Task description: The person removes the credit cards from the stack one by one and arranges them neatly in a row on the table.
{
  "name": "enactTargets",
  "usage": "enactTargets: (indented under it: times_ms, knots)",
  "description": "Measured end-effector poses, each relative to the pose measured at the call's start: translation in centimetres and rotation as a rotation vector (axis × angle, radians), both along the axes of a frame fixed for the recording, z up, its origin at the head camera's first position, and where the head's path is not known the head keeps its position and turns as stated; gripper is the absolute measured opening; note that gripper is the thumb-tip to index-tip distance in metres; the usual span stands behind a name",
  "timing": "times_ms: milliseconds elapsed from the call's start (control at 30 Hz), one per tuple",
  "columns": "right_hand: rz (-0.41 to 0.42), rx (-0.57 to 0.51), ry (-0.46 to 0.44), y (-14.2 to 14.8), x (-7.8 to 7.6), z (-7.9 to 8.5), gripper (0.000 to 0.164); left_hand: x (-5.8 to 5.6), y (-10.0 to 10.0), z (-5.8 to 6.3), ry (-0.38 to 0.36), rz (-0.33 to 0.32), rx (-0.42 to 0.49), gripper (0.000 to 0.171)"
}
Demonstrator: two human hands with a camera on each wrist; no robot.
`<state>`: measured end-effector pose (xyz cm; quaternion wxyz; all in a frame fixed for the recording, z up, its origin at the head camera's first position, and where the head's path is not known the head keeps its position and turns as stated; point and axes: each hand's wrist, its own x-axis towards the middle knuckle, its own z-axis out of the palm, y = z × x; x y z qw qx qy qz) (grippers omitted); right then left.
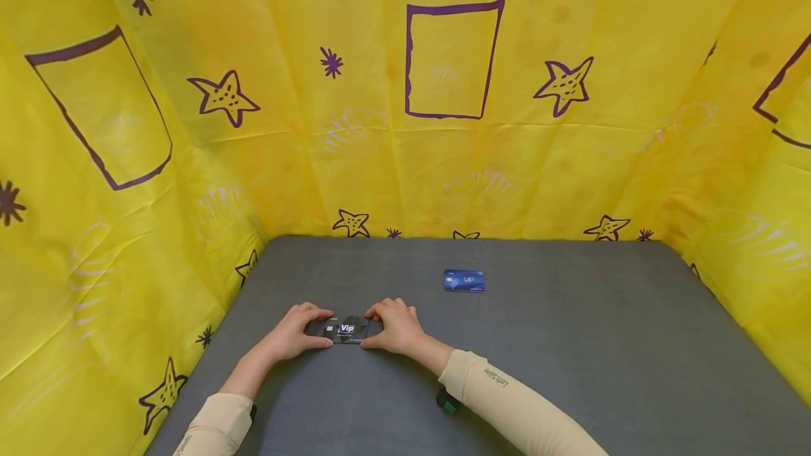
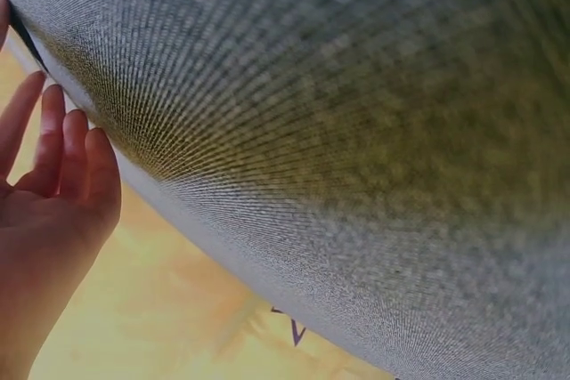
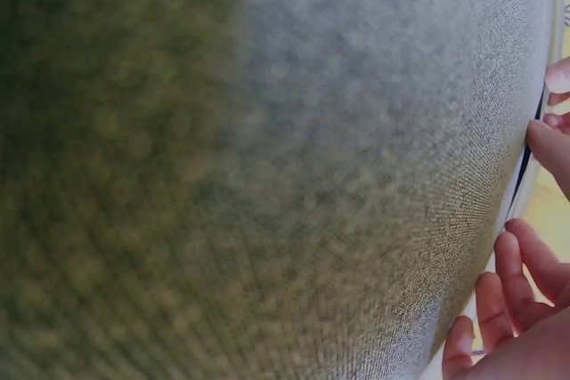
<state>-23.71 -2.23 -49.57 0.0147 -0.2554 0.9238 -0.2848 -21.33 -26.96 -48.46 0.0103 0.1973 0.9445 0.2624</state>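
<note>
A black card marked "Vip" lies flat on the grey table, left of the middle in the head view. My left hand holds its left end, thumb at the near corner and fingers at the far corner. At the opposite end, my right hand grips it the same way. In the left wrist view the left hand shows at the left edge, the card seen as a thin dark line. The right wrist view has the right hand at the lower right, by the card's thin edge.
A blue card marked "VIP" lies farther back on the table, right of my hands. Yellow cloth with purple starfish drawings hangs along the back and both sides of the table.
</note>
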Motion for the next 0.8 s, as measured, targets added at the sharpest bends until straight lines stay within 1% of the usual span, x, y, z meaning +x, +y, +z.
enactTargets:
  times_ms: [233, 467, 800]
  knots:
    - [0.001, 0.001, 0.002, 0.01, -0.09, -0.12, 0.049, 0.12, 0.05, 0.12, -0.034, 0.017, 0.025, 0.052]
    - [0.003, -0.006, -0.026, 0.03, -0.18, -0.15, 0.05, 0.16, 0.16, 0.15, -0.073, 0.047, 0.044, 0.052]
    - [0.019, -0.018, -0.015, 0.22, -0.22, -0.39, 0.05, 0.39, 0.27, 0.35, -0.079, 0.06, 0.044, 0.052]
